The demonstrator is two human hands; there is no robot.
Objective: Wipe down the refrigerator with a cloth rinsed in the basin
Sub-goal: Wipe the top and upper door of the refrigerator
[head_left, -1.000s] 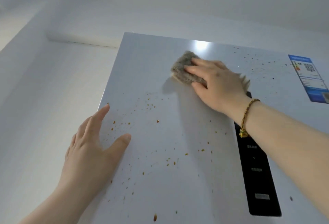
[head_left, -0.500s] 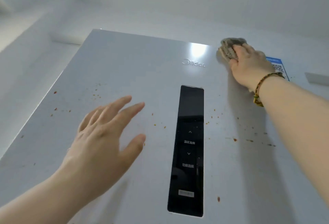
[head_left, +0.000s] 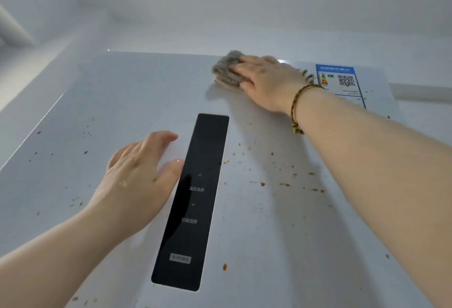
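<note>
The silver refrigerator door (head_left: 256, 229) fills the view, speckled with orange-brown crumbs and stains. My right hand (head_left: 266, 85) presses a grey fluffy cloth (head_left: 226, 69) flat against the door near its top edge, fingers straight over the cloth. My left hand (head_left: 139, 178) rests flat on the door just left of the black control panel (head_left: 193, 200), thumb touching the panel's edge, holding nothing. A braided bracelet sits on my right wrist.
A blue energy label with a QR code (head_left: 342, 82) is stuck at the door's upper right. White wall and ceiling (head_left: 220, 2) lie above the refrigerator. A white side wall (head_left: 29, 92) runs along the left.
My right hand slid the cloth right along the top of the door, then back left toward the middle. My left hand moved right, next to the control panel, and settled flat on the door.
</note>
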